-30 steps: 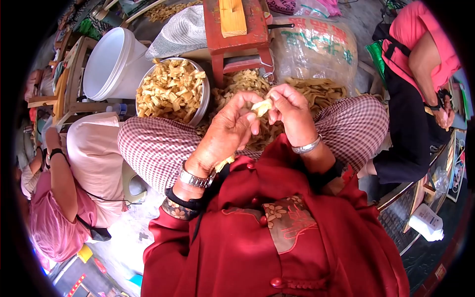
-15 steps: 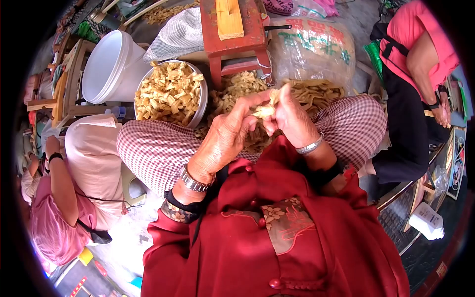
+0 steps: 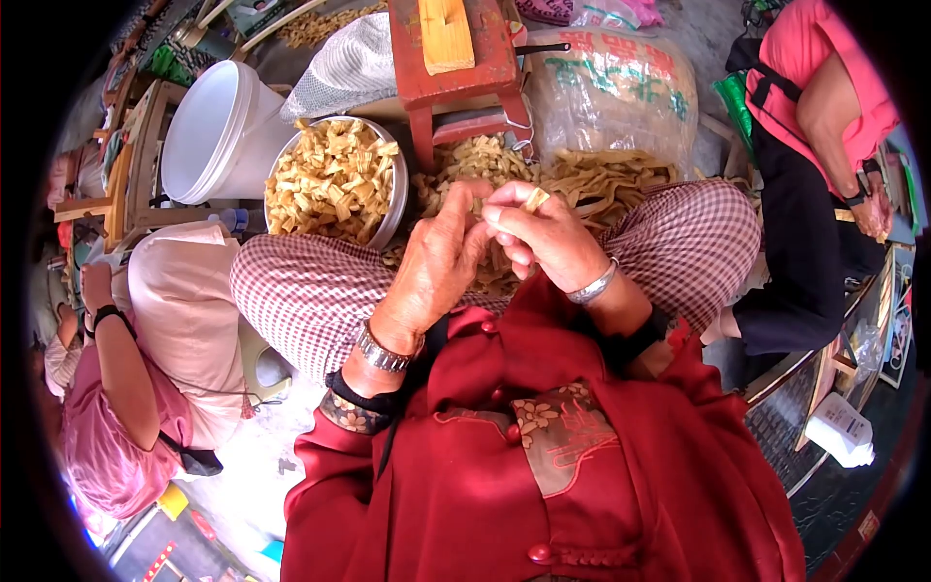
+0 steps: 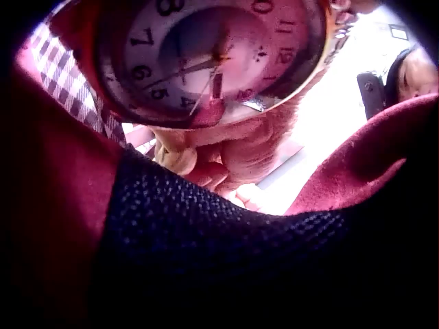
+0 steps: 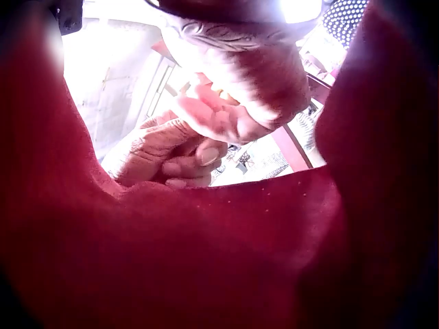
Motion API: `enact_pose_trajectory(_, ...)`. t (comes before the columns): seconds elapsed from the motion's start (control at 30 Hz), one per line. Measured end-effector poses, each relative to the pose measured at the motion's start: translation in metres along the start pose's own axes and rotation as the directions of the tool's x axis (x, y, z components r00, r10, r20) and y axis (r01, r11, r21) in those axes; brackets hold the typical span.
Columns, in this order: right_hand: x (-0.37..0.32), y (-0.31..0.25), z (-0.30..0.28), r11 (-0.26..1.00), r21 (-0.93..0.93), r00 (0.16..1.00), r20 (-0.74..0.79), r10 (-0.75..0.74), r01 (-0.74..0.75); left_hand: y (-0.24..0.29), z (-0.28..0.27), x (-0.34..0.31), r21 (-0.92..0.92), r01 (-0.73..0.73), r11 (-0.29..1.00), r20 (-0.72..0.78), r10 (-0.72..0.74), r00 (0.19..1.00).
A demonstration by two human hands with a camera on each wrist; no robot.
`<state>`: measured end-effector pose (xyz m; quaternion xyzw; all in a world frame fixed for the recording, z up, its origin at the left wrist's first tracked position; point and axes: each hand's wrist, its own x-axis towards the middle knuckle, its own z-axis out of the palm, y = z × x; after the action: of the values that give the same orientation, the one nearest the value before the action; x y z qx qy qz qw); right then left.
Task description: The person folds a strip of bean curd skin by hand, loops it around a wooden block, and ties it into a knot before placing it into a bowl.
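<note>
Above the lap, my left hand (image 3: 432,257) and right hand (image 3: 555,241) meet at the fingertips. Between them they pinch a short pale yellow strip (image 3: 536,199), which looks dried and pliable. One end of it pokes up above the right hand's index finger; the fingers hide most of the rest. Beneath and beyond the hands lies a heap of similar tan strips (image 3: 606,184). A round metal basin (image 3: 400,199) to the left is piled with short knotted pieces (image 3: 335,179). In the right wrist view, the left hand's fingers (image 5: 195,161) are curled close to the right hand.
A white bucket (image 3: 208,136) stands behind the basin. Ahead is a red stool (image 3: 412,73) bearing a wooden block (image 3: 446,37), with a large clear plastic sack (image 3: 621,107) beside it. Other people sit close on both sides. A white bottle (image 3: 840,430) lies at the right.
The yellow strip was plainly visible between the fingertips; now the fingers cover most of it. The right hand has shifted slightly left and turned its back more upward, closing in on the left fingertips.
</note>
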<state>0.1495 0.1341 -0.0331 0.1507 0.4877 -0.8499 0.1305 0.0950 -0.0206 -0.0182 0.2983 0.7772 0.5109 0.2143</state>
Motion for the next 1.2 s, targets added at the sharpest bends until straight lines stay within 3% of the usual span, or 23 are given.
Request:
enact_pose_trajectory(0.03,0.001,0.001,0.0,1.0,0.031,1.0,-0.01,0.002,-0.002,-0.002,0.002,0.0,-0.032,-0.034,0.999,-0.006,0.034,0.999)
enact_pose_trajectory(0.13,0.001,0.004,-0.002,0.995,0.094,0.997,-0.056,0.05,-0.045,0.004,0.0,-0.002,-0.131,0.082,0.988,0.042,-0.077,0.996)
enact_pose_trajectory(0.23,-0.001,0.001,-0.003,0.988,0.152,0.991,-0.135,0.014,0.007,0.01,-0.004,-0.004,-0.113,0.108,0.988,0.057,-0.102,0.993)
enact_pose_trajectory(0.37,-0.001,0.001,-0.006,0.986,0.15,0.983,-0.179,-0.038,0.066,0.004,-0.002,-0.006,-0.039,0.026,0.999,0.023,-0.025,0.999)
enact_pose_trajectory(0.47,-0.003,-0.007,-0.006,0.996,0.04,0.981,-0.18,-0.066,0.074,0.006,-0.004,-0.004,-0.014,-0.009,1.0,0.009,0.009,1.0)
enact_pose_trajectory(0.57,0.003,-0.005,-0.014,0.952,-0.292,0.955,-0.247,-0.163,0.087,0.008,-0.008,-0.001,0.085,-0.101,0.991,0.021,0.1,0.995)
enact_pose_trajectory(0.67,0.009,0.006,-0.017,0.857,-0.452,0.876,-0.274,-0.397,0.247,0.005,-0.008,-0.002,0.111,-0.083,0.99,0.086,0.074,0.994)
enact_pose_trajectory(0.77,0.007,0.003,-0.012,0.846,-0.45,0.83,-0.324,-0.455,0.288,-0.001,-0.009,-0.001,0.096,-0.232,0.968,0.086,0.224,0.971)
enact_pose_trajectory(0.87,0.011,-0.007,-0.013,0.907,-0.351,0.906,-0.261,-0.333,0.232,0.008,-0.012,0.002,0.139,-0.179,0.974,0.04,0.175,0.984)
enact_pose_trajectory(1.0,0.008,-0.017,-0.004,0.989,-0.144,0.991,-0.124,-0.051,0.033,0.015,-0.018,0.01,0.243,-0.197,0.95,0.017,0.199,0.98)
enact_pose_trajectory(1.03,0.01,-0.018,0.004,0.995,-0.046,0.977,-0.19,-0.092,0.085,0.01,-0.016,0.012,0.28,-0.217,0.935,-0.025,0.232,0.972)
enact_pose_trajectory(1.13,0.015,-0.024,0.001,0.992,0.083,0.98,-0.182,-0.083,0.099,0.014,-0.02,0.018,0.011,-0.062,0.998,-0.087,0.062,0.994)
enact_pose_trajectory(1.2,0.012,-0.025,0.003,0.98,0.154,0.971,-0.22,-0.088,0.124,0.014,-0.024,0.02,-0.052,0.0,0.999,-0.032,-0.002,0.999)
